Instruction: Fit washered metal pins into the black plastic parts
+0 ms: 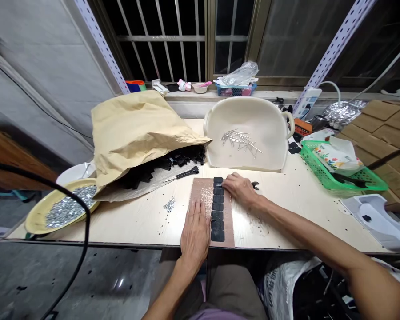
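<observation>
Across the whole view, table [303, 209]: pale wood-grain top, with 2 bare hands working at its near edge.
Paper bag [136, 129]: tan, lying on its side at the left, with black pieces [173, 162] spilling from its mouth.
Cream tub [250, 133]: behind the work area, tipped towards the viewer, with thin metal pins [242, 140] loose inside.
Green basket [340, 175]: at the right, well apart from the hands.
Yellow plate [33, 218]: on the left corner, heaped with small silver parts [66, 209].
Brown board [200, 195]: flat on the near edge, between the 2 forearms.
Left hand [195, 233]: lying flat, palm down, fingers straight and spread, grasping nothing; it presses on the board just beside the pads.
Right hand [242, 189]: fingers curled, tips drawn together at the topmost pad; I cannot tell whether they pinch anything.
Black pads [217, 215]: 1 straight column along the board's right half, end to end.
Black-handled tool [183, 174]: lying beyond the board, near the bag's mouth, untouched.
</observation>
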A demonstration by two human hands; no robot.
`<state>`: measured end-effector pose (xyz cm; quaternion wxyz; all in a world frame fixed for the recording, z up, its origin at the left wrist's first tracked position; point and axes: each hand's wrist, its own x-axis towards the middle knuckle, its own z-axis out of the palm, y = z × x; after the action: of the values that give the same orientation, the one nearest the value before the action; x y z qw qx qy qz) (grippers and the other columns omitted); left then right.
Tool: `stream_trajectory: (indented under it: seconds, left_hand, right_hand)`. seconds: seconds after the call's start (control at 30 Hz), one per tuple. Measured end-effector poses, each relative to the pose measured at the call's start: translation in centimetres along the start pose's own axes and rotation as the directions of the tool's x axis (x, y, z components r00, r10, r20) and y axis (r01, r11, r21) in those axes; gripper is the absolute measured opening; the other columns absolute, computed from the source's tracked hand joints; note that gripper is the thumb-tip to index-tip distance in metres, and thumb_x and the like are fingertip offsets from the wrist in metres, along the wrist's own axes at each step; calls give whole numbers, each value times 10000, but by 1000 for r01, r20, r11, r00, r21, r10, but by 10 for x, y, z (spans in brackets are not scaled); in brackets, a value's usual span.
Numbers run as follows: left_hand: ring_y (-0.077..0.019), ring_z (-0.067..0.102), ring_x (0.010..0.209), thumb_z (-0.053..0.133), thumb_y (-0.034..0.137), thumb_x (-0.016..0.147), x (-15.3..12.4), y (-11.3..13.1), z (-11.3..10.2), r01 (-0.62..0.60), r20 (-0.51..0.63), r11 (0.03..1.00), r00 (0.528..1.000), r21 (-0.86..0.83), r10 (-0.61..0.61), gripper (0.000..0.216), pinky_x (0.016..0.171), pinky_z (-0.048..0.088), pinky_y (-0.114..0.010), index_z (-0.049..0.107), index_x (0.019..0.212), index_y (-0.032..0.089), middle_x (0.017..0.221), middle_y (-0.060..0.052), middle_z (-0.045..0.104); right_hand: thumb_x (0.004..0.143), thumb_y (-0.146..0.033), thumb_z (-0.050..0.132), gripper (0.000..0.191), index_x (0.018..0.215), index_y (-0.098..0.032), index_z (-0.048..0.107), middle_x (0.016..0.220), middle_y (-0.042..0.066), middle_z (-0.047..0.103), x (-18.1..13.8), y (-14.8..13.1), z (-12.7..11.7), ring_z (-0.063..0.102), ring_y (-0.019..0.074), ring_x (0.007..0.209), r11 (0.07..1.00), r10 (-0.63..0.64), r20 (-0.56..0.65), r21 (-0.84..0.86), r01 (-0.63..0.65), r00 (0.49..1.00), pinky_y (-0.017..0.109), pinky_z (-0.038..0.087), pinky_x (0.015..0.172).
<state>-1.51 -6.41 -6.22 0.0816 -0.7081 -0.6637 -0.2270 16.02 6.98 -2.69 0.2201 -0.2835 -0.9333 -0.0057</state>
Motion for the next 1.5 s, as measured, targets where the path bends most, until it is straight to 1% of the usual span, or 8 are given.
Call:
stream_trajectory:
  seconds: [0.17,0.33,0.5,0.63,0.87,1.07,1.37,1.5]
  left_hand:
    - [-283,282,1353,405,247,920,0,1,0,-2,-15,1000,1000,-13,2,464,1047,381,-459,375,1353,84,1403,-174,415]
    - [-286,276,1355,408,248,921,2,0,0,-4,-8,1000,1000,-14,4,462,1051,377,-458,380,1347,70,1402,-187,411]
    - [-294,288,1350,407,251,921,1,0,0,11,-2,998,1000,-64,-11,466,1044,376,-485,372,1360,99,1408,-182,405]
    - [-278,304,1345,394,242,925,1,1,-7,54,-14,976,998,-212,-58,449,1056,358,-489,385,1363,146,1429,-152,383]
    - [-202,556,1078,432,348,913,25,12,-37,340,120,629,923,-699,-366,375,926,459,-363,556,1236,203,1160,-96,601]
    - [-136,605,677,570,445,805,41,18,-37,500,434,161,842,-851,-320,380,624,495,-241,688,956,117,803,-64,685]
    - [-115,560,592,573,425,799,34,34,-50,461,392,191,865,-866,-314,312,550,462,-213,665,803,127,696,-35,638]
    - [-109,540,539,529,434,827,29,31,-52,471,397,211,863,-857,-312,335,501,430,-204,676,878,137,633,-13,602]
  right_hand:
    - [955,-211,392,252,873,-181,629,753,23,589,-1,0,3,465,139,743,975,-215,110,72,208,970,215,364,533]
    - [960,-242,379,289,868,-136,631,774,54,601,5,8,4,456,143,722,999,-27,62,48,24,998,218,361,522]
    - [945,-203,405,249,867,-197,640,750,19,597,-3,-5,-2,487,141,724,964,-236,125,152,217,964,223,393,552]
    - [914,-241,485,171,893,-182,644,860,45,617,2,-9,-17,541,150,798,950,24,-7,312,-20,1000,268,463,672]
    - [862,-280,571,121,846,-192,652,792,19,642,-4,-32,-29,588,137,729,763,320,-29,601,-240,947,265,465,665]
    - [858,-284,572,121,852,-195,654,789,15,643,-20,-54,-42,588,135,736,735,339,-18,629,-253,941,257,453,670]
    - [892,-341,502,203,799,-200,614,767,16,630,-25,-67,-54,576,146,713,738,355,62,594,-321,933,259,453,670]
    - [889,-390,488,232,812,-227,634,784,32,643,-61,-56,-80,593,169,712,773,338,172,510,-377,925,267,477,638]
